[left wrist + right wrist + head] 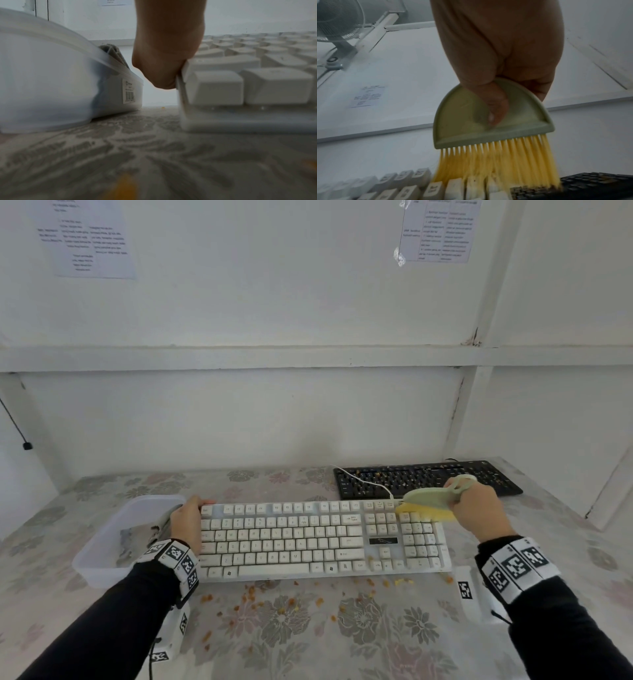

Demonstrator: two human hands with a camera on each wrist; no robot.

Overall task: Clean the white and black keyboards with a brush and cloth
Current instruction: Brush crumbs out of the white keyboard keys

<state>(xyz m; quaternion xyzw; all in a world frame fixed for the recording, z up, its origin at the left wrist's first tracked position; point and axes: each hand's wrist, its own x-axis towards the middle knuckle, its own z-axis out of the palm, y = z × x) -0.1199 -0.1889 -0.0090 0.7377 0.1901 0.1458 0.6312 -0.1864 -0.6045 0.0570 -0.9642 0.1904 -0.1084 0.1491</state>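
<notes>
Two keyboards are lying on the floral table (308, 638): the white keyboard (322, 539) near the front, the black keyboard (424, 479) just behind its right end, with orange crumbs scattered along the white one's front edge. The left hand (186, 522) is bracing the white keyboard's left edge, fingers curling over the far corner, just beside one translucent plastic tub (116, 542) holding a grey cloth (113, 54). The right hand (478, 508) is gripping one brush (489, 121), thumb pressing its smooth green half-round back, yellow bristles touching the numpad's far edge.
</notes>
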